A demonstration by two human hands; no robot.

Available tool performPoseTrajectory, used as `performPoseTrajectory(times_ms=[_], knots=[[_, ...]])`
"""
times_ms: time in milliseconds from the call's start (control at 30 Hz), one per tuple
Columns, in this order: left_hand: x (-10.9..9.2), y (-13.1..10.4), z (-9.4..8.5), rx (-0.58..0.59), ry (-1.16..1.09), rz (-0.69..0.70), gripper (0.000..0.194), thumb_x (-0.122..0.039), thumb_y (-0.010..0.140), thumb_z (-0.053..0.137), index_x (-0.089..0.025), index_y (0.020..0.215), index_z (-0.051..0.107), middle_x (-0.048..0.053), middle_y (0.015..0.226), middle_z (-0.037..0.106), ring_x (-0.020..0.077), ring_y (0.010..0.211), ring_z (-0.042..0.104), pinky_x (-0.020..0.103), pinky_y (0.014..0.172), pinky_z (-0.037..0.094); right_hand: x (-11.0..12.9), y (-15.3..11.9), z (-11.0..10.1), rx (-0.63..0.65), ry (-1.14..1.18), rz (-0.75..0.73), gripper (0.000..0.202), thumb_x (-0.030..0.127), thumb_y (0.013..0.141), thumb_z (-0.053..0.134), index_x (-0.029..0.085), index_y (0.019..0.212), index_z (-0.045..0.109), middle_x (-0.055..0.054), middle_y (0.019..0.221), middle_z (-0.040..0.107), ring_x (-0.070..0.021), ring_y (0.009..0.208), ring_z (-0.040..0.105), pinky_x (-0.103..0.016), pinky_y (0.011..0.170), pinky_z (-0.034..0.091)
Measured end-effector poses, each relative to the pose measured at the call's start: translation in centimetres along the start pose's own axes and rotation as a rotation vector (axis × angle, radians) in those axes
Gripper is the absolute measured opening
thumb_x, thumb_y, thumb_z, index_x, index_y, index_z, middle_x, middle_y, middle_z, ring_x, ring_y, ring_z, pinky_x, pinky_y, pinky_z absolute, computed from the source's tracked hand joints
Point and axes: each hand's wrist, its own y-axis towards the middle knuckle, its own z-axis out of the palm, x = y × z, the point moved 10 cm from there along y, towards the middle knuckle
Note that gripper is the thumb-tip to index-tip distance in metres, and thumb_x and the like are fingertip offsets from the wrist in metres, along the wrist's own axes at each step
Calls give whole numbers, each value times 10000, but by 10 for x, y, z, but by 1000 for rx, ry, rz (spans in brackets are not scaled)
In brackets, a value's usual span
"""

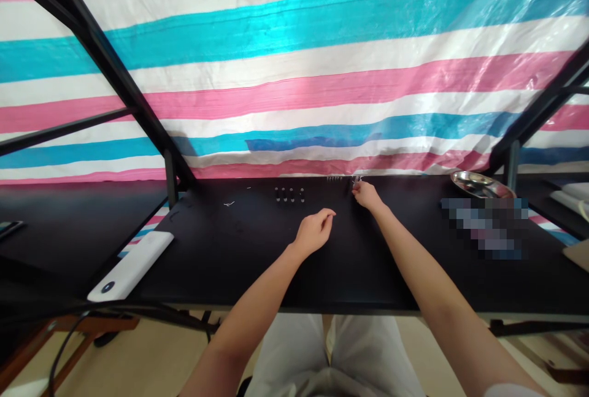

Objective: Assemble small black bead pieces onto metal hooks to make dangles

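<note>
My left hand (315,229) hovers over the middle of the black table, its fingers curled together; whatever they may hold is hidden. Farther forward, near the table's back edge, my right hand (365,194) has its fingers pinched beside a small cluster of shiny metal pieces (357,180). What is between those fingertips is too small to make out. Several short black cylinders with silvery ends (284,195) stand in a row ahead of my left hand. Behind them, to the right, is a row of small metal pieces (334,179).
A shiny metal dish (476,183) lies at the back right, beside a blurred-out patch. On the left rests a long white box-like device (131,267) with a dark round spot. Thin white scraps (229,204) lie on the black table (221,274). Striped sheeting (322,90) hangs behind.
</note>
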Motion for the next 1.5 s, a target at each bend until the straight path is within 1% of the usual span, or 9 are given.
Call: performPoseTrajectory(times_ms=[200,367,633,767,900,1033,1167,1333,1500], knots=[[2,0,1,2,14,0,260,-276,875,379,-194,980,602,-19,592,551,92,517,497,193,544,362,-8,-7,-8,-54,-37,65,193,288,783,557,166,875,675,-100,828,670,-206,827,622,-263,707,438],[1,0,0,-5,14,-2,258,-271,871,385,-196,978,608,-20,593,561,90,515,502,194,554,375,-6,-10,-9,-51,-72,72,220,329,771,563,182,873,692,-100,864,673,-213,862,619,-266,726,440],[13,3,-5,-43,49,-55,217,-251,830,451,-203,953,623,-7,695,626,102,587,542,210,617,415,-16,-15,-12,33,-87,148,294,378,726,600,193,947,657,-98,948,660,-225,893,617,-279,708,447],[26,5,-13,-81,136,-140,257,-245,828,447,-216,1022,612,16,821,653,139,706,586,245,691,438,-9,-34,-18,86,-149,151,327,379,710,619,143,934,649,-141,934,653,-245,862,620,-298,676,448],[31,8,-21,-61,240,-208,379,-248,844,422,-235,1210,517,62,1009,629,181,802,607,286,749,444,33,-67,-10,152,-5,-40,237,386,754,569,168,735,660,-92,751,667,-186,692,620,-257,606,430],[43,14,-35,-25,382,-355,548,-268,842,433,-215,1372,305,109,970,629,219,781,618,321,735,442,76,-95,-16,22,174,-302,233,363,817,481,201,816,649,-35,739,663,-144,660,594,-240,640,427],[59,25,-42,52,471,-454,655,-288,838,449,-161,1416,171,153,909,634,266,813,621,352,742,434,94,-107,-16,-29,186,-452,210,299,822,474,196,896,641,-41,847,657,-142,720,582,-247,688,426],[68,40,-34,111,520,-395,598,-266,848,445,-202,1400,226,172,1010,600,288,863,618,381,768,422,97,-109,-14,-23,174,-500,208,275,832,459,191,895,639,-39,846,644,-135,704,564,-248,679,422],[70,42,-32,62,515,-354,334,-198,859,405,-169,1178,498,164,1050,583,260,865,617,352,749,431,98,-111,-16,-42,170,-512,207,269,835,450,196,862,641,-38,821,628,-138,703,555,-252,680,418]])
